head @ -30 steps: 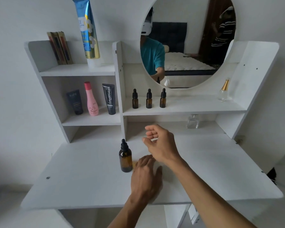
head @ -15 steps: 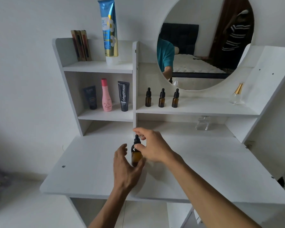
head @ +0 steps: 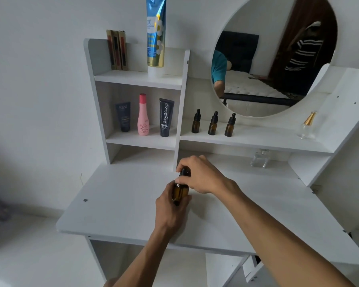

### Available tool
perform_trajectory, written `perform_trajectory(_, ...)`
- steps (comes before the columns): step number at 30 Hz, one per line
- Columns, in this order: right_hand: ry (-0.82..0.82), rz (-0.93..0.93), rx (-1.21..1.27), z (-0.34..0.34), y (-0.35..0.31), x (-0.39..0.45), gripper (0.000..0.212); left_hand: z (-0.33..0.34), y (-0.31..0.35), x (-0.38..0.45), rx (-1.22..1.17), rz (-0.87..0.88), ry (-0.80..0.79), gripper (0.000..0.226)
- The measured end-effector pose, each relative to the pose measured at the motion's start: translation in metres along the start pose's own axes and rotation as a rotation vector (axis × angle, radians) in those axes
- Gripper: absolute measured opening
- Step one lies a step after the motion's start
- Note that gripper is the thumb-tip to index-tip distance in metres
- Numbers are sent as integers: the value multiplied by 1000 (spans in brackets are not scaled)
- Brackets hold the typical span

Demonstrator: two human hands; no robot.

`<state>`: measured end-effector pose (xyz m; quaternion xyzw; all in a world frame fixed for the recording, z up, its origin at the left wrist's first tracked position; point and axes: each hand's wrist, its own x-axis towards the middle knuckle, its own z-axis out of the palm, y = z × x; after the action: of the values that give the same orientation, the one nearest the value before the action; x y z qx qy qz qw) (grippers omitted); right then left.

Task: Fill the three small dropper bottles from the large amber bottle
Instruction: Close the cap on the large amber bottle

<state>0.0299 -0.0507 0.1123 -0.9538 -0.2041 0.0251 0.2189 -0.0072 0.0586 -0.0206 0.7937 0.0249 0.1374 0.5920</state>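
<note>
The large amber bottle (head: 180,192) with a black dropper cap stands on the white desk top (head: 116,201), in front of the shelf divider. My left hand (head: 170,210) grips its amber body from the near side. My right hand (head: 199,175) curls over the black cap from the right and pinches it. Three small amber dropper bottles stand in a row on the shelf under the mirror: left (head: 195,124), middle (head: 212,126) and right (head: 230,128). All three have their black caps on.
A dark tube (head: 123,116), a pink bottle (head: 143,118) and a black tube (head: 165,117) stand on the left shelf. A tall blue tube (head: 155,34) is on the top shelf. Glass perfume bottles sit at the right (head: 306,126) and below the shelf (head: 260,159). A round mirror (head: 274,56) hangs behind.
Both hands have closed onto the large amber bottle: the left now wraps its body, the right has dropped onto the cap. The camera view has shifted left.
</note>
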Motion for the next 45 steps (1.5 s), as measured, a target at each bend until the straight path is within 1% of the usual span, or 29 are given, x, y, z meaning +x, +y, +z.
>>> perform_trajectory(2,-42,-8,23,-1,2,-1,40,0,-1,-1,-21,-4,-9,39)
perform_trajectory(3,-53,-13,27,-3,4,-1,40,0,-1,-1,-24,-3,-10,39)
perform_trajectory(6,-13,-12,-17,-2,3,1,29,0,0,-4,-32,-5,-8,41)
perform_trajectory(7,5,-8,-39,-2,2,1,30,1,0,-5,-33,-6,-7,41)
perform_trajectory(9,15,-2,-53,-2,2,0,40,1,-1,-6,-39,-11,-6,41)
perform_trajectory(11,0,-5,10,-3,4,-2,46,1,0,-6,-44,-1,-10,40)
perform_trajectory(13,14,-4,77,-2,6,-3,44,0,0,-6,-42,5,-11,40)
perform_trajectory(15,59,2,67,2,7,-4,41,0,0,-6,-36,7,-7,40)
perform_trajectory(17,61,13,76,5,9,-6,49,0,-1,-7,-44,9,-11,41)
perform_trajectory(19,48,8,146,9,13,-7,51,0,0,-7,-51,12,-11,42)
perform_trajectory(21,90,19,182,11,15,-7,47,-1,3,-7,-54,15,-8,42)
perform_trajectory(24,140,43,187,12,17,-9,54,1,2,-8,-49,16,-9,39)
perform_trajectory(26,121,24,209,13,18,-9,50,1,0,-7,-47,15,-8,41)
perform_trajectory(29,140,15,211,14,20,-8,41,1,-2,-6,-35,16,-1,41)
perform_trajectory(33,127,6,223,17,22,-9,48,3,-4,-7,-46,17,-6,41)
perform_trajectory(36,142,8,247,21,23,-7,43,3,-5,-6,-39,19,-6,44)
perform_trajectory(38,163,16,236,22,23,-7,48,3,-4,-6,-41,22,-9,43)
perform_trajectory(40,143,13,259,24,24,-7,53,4,-4,-6,-54,22,-15,43)
perform_trajectory(43,178,21,272,27,24,-6,46,3,-4,-5,-54,14,-10,44)
perform_trajectory(45,209,27,229,28,22,-7,48,3,-5,-5,-50,16,-11,41)
